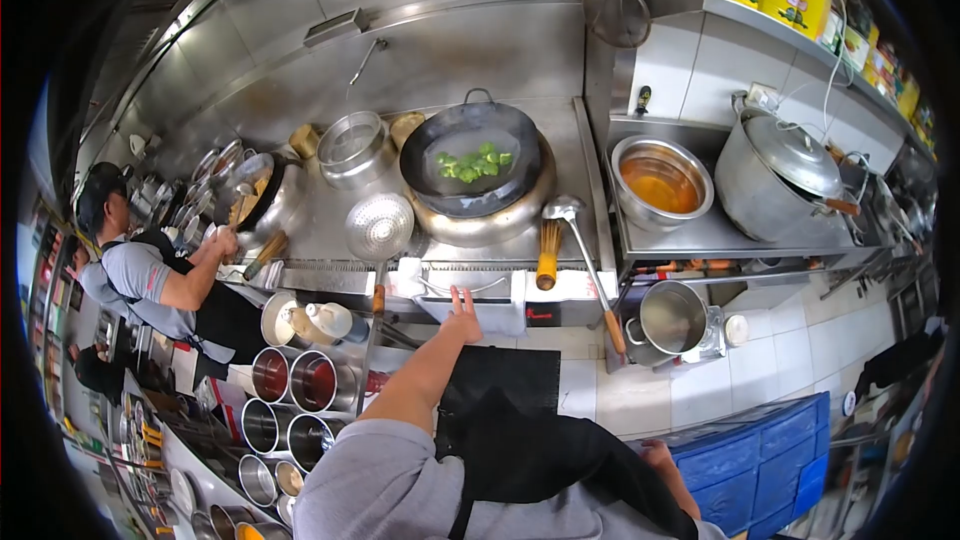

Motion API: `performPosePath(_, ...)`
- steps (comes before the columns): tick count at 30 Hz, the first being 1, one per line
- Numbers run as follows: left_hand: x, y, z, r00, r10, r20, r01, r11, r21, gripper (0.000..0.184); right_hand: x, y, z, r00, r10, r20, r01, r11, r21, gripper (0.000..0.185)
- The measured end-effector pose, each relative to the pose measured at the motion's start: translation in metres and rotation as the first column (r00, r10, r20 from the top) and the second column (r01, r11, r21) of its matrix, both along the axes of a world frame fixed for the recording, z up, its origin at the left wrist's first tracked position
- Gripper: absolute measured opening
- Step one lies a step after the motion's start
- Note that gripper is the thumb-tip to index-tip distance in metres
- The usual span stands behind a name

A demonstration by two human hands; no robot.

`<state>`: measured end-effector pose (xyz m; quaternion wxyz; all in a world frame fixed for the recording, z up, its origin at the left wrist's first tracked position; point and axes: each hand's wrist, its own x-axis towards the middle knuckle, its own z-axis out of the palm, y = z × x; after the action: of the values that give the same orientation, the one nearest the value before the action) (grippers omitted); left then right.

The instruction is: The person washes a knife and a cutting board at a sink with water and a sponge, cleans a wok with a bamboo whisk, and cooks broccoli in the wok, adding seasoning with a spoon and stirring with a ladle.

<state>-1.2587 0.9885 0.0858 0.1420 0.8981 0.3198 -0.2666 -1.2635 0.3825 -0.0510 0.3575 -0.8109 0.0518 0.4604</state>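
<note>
My left hand [462,318] reaches out to the front panel of the stove [410,275], fingers apart and nothing in them. I cannot tell whether the fingertips touch the panel. Beyond it a black wok [430,165] sits on the burner, with green broccoli pieces [472,164] in liquid. A perforated skimmer [380,226] lies left of the wok, its handle over the stove edge. To the right lie a bamboo brush [548,252] and a long-handled ladle [590,255]. Low by my side is my right hand [662,462], near a blue box [750,465]; its fingers are partly hidden.
A co-worker [165,275] stands at another wok on the left. Several metal pots of sauces [314,380] stand below. Right of the stove are a bowl of orange liquid [660,185], a lidded stockpot [775,175] and a lower pot [673,320].
</note>
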Motion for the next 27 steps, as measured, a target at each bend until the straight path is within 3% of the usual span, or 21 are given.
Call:
performPosePath(2,0.0,0.004,-0.002,1.0,-0.008,-0.003,0.008,1.0,-0.01,0.103,0.002,-0.001,0.002,0.999,0.039,0.023,-0.04,0.999,0.031,0.037)
performPosePath(4,0.0,0.008,-0.006,0.996,-0.081,-0.041,0.081,0.997,0.009,0.121,0.004,0.006,0.007,0.991,-0.129,-0.019,0.128,0.991,-0.041,0.035)
performPosePath(8,0.004,0.017,-0.036,0.983,-0.168,-0.077,0.174,0.981,0.083,0.121,0.01,0.002,-0.022,0.986,-0.164,-0.004,0.164,0.986,-0.007,0.033)
performPosePath(10,0.005,0.018,-0.043,0.988,-0.149,-0.042,0.153,0.983,0.104,0.12,0.012,-0.014,-0.057,0.962,0.115,0.25,-0.157,0.975,0.159,0.031)
performPosePath(11,0.005,0.015,-0.037,0.988,-0.148,-0.042,0.152,0.983,0.103,0.12,0.012,-0.009,-0.053,0.961,0.116,0.25,-0.159,0.975,0.158,0.031)
performPosePath(12,0.005,0.008,-0.028,0.995,-0.092,-0.042,0.096,0.991,0.093,0.113,0.011,0.0,-0.045,0.99,-0.123,0.069,0.107,0.974,0.198,0.028)
performPosePath(13,0.006,0.003,-0.021,0.998,-0.034,-0.045,0.037,0.996,0.081,0.108,0.012,0.004,-0.04,0.93,-0.349,-0.118,0.366,0.912,0.185,0.025)
performPosePath(14,0.006,0.003,-0.022,0.999,-0.027,-0.047,0.03,0.997,0.077,0.108,0.011,-0.005,-0.051,0.932,-0.342,-0.119,0.359,0.916,0.18,0.025)
performPosePath(15,0.006,0.002,-0.023,0.999,-0.029,-0.038,0.032,0.996,0.083,0.108,0.008,-0.013,-0.062,0.967,0.056,0.247,-0.085,0.99,0.108,0.023)
performPosePath(16,0.006,0.003,-0.023,0.999,-0.031,-0.029,0.034,0.995,0.09,0.107,0.006,-0.02,-0.072,0.722,0.452,0.524,-0.47,0.876,-0.108,0.021)
performPosePath(17,0.005,0.002,-0.014,0.999,-0.014,-0.045,0.016,0.998,0.053,0.109,0.005,-0.018,-0.061,0.72,0.46,0.52,-0.478,0.872,-0.11,0.021)
performPosePath(22,-0.003,0.013,0.005,0.999,-0.032,0.011,0.033,0.994,-0.107,0.125,-0.009,0.026,0.058,0.984,0.089,0.152,-0.075,0.993,-0.092,0.021)
performPosePath(23,-0.003,0.016,0.004,0.998,-0.043,0.038,0.048,0.99,-0.135,0.126,-0.035,-0.091,-0.026,0.984,0.094,0.149,-0.082,0.993,-0.085,0.021)
performPosePath(24,-0.003,0.021,-0.003,0.999,-0.038,0.033,0.042,0.991,-0.128,0.126,-0.025,-0.105,-0.058,0.823,0.316,0.473,-0.385,0.921,0.054,0.02)
performPosePath(25,-0.001,0.028,-0.016,0.998,-0.056,0.042,0.061,0.989,-0.133,0.126,0.001,-0.04,-0.065,0.521,0.39,0.76,-0.667,0.741,0.077,0.021)
performPosePath(26,-0.001,0.034,-0.022,0.996,-0.076,0.053,0.082,0.987,-0.139,0.126,0.003,-0.026,-0.057,0.522,0.385,0.761,-0.667,0.74,0.084,0.021)
performPosePath(27,-0.001,0.037,-0.021,0.996,-0.077,0.052,0.083,0.987,-0.134,0.126,0.008,-0.009,-0.046,0.835,0.245,0.493,-0.363,0.918,0.16,0.02)
